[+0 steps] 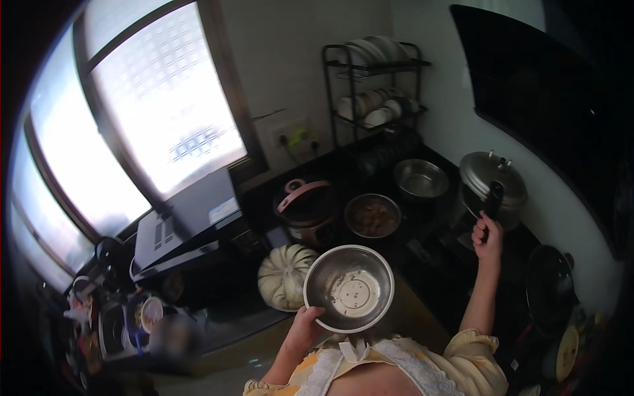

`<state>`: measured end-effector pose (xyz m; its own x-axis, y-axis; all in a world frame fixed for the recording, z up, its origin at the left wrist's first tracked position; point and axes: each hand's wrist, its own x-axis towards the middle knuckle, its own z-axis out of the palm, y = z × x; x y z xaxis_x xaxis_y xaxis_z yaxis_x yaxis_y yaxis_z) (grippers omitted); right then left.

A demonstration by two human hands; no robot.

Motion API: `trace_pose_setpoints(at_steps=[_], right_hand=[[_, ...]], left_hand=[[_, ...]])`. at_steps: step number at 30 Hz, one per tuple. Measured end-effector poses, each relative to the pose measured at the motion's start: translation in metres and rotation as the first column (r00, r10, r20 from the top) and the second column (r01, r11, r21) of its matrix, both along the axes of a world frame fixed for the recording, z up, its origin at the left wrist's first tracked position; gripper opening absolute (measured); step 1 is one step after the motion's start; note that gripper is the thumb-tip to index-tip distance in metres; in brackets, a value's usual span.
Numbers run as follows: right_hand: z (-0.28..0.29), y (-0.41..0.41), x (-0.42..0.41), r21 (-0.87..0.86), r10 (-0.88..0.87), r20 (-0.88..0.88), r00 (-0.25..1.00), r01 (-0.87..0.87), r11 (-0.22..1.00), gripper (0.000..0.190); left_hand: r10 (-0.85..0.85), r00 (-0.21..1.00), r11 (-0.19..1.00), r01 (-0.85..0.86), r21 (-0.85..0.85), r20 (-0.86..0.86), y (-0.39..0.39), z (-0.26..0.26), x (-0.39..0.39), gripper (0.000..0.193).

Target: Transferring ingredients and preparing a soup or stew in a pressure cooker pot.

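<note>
My left hand (305, 326) grips the rim of a stainless steel bowl (349, 288), which is close to my chest and has dark drops or bits on its inner base. At the right, my right hand (488, 236) is closed on the black handle (493, 198) of a pressure cooker lid (488, 173). The lid is tilted over the pot, whose dark inside shows at the left below it. Between my hands, beyond the bowl, a metal bowl of brown food pieces (373, 216) stands on the dark counter, with another metal bowl (421, 179) behind it.
A ribbed pumpkin (285, 277) lies left of the held bowl, near a cooker with a pink handle (306, 190). A black dish rack (379, 67) stands in the corner. Further left are a microwave oven (190, 222) and a sink (113, 331) with dishes. A dark round pan or lid (550, 287) is at the right.
</note>
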<state>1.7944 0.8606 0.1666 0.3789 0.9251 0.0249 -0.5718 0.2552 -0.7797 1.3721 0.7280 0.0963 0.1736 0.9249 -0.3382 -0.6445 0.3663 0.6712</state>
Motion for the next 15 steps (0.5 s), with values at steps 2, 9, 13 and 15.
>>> trace_pose_setpoints(at_steps=[2,9,13,15], right_hand=[[0.017,-0.009,-0.028,0.025,0.042,0.014,0.999,-0.042,0.999,0.011],[0.045,-0.037,-0.120,0.107,0.302,0.079,0.950,-0.309,0.945,0.020],[0.064,-0.057,-0.195,0.115,0.533,0.083,0.842,-0.539,0.834,0.025],[0.069,-0.064,-0.235,0.123,0.626,0.089,0.775,-0.632,0.765,0.026]], left_hand=[[0.060,0.998,0.998,-0.060,0.006,0.007,-0.009,0.001,-0.007,0.034],[0.180,0.981,0.979,-0.172,0.109,-0.066,-0.049,-0.010,-0.049,0.025],[0.358,0.891,0.929,-0.309,0.203,-0.280,-0.091,-0.045,-0.091,0.032],[0.465,0.681,0.866,-0.217,0.450,-0.566,-0.123,-0.032,-0.112,0.034]])
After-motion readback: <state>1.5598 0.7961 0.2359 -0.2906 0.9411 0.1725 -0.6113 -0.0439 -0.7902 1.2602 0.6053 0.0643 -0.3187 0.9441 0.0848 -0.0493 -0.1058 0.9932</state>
